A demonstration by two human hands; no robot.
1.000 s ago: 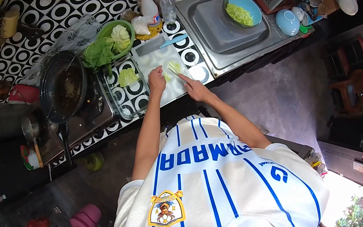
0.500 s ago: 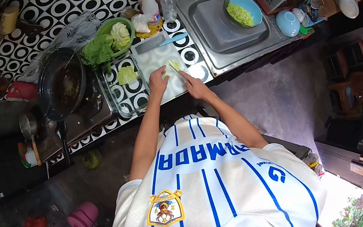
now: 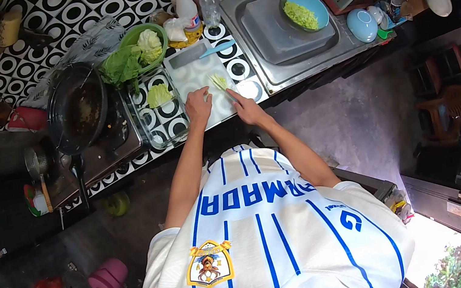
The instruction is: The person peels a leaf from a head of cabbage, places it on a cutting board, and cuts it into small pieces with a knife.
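My right hand (image 3: 247, 111) is closed around a knife (image 3: 231, 95), whose blade points up and left over a white cutting board (image 3: 184, 77). Cut cabbage strips (image 3: 218, 81) lie at the blade's tip. To the left, my left hand (image 3: 198, 106) rests on the board, fingers bent, with a gap between thumb and fingertips and nothing visible in it. A cleaver (image 3: 218, 48) with a blue handle lies across the board's far end. Left of the board, a cabbage leaf (image 3: 159, 95) sits in a clear glass tray (image 3: 163, 141).
A green basket (image 3: 165, 45) of leafy greens and cabbage stands behind the tray. Bottles (image 3: 210, 7) line the back. On the right, a blue bowl (image 3: 316, 4) of chopped cabbage sits on an upturned grey tub (image 3: 286, 41) in the sink. A black wok (image 3: 76, 109) is at left.
My left hand has drawn slightly left, away from the knife, and the pale green bit at its fingertips no longer shows. The knife blade sits lower beside the strips. The view has shifted slightly.
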